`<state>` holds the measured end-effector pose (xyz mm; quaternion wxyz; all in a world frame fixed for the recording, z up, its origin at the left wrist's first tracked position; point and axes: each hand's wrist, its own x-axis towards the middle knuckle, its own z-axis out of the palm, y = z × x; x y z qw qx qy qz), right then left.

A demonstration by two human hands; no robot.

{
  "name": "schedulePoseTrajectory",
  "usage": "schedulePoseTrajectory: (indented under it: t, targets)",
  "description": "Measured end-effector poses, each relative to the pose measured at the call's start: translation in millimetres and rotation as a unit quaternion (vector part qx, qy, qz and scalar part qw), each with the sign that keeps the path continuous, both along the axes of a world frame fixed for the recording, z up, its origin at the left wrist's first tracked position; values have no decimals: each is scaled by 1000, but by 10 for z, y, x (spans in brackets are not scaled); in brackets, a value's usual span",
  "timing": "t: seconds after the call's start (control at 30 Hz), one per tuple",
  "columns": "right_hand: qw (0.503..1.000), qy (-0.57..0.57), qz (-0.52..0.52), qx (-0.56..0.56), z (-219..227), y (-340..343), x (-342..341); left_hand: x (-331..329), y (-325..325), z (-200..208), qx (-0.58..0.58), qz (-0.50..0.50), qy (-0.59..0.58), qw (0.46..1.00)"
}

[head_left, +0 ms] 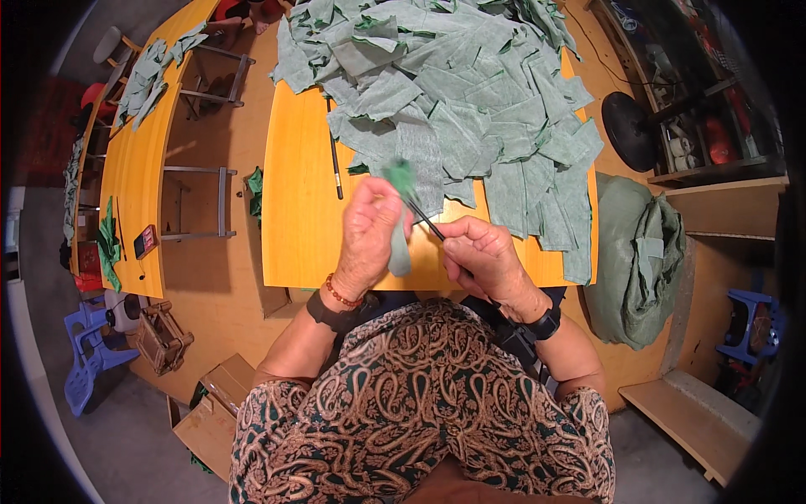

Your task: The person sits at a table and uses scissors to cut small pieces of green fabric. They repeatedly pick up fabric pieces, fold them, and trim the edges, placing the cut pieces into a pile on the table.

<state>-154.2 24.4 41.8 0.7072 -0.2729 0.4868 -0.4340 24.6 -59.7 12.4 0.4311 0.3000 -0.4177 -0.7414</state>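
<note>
Over the near edge of the table, my left hand (368, 225) is closed on a small green cloth piece (399, 256). Its pale tail hangs below the fingers, and its darker top is smeared by motion. My right hand (485, 252) pinches a thin black stick (430, 223), which slants up and left to the cloth. Whether the tip is inside the cloth or only against it, I cannot tell. Just beyond both hands lies a big heap of pale green cloth pieces (453, 101). A second dark stick (335, 155) rests left of the heap.
My yellow table (298, 235) has another long table (134, 176) to its left, with cloth pieces on it. A stuffed green sack (634, 277) stands at the right. Cardboard boxes (222, 403) and a blue plastic stool (88, 357) are at the lower left.
</note>
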Motion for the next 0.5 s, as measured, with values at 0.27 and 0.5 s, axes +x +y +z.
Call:
schedulePoseTrajectory:
  t: [0.27, 0.5]
  targets:
    - [996, -44, -50, -62, -229, -206, 122, -64, 179, -102, -29, -25, -7, 999]
    - [999, -51, -2, 8, 55, -175, 57, -62, 65, 170, 72, 51, 55, 995]
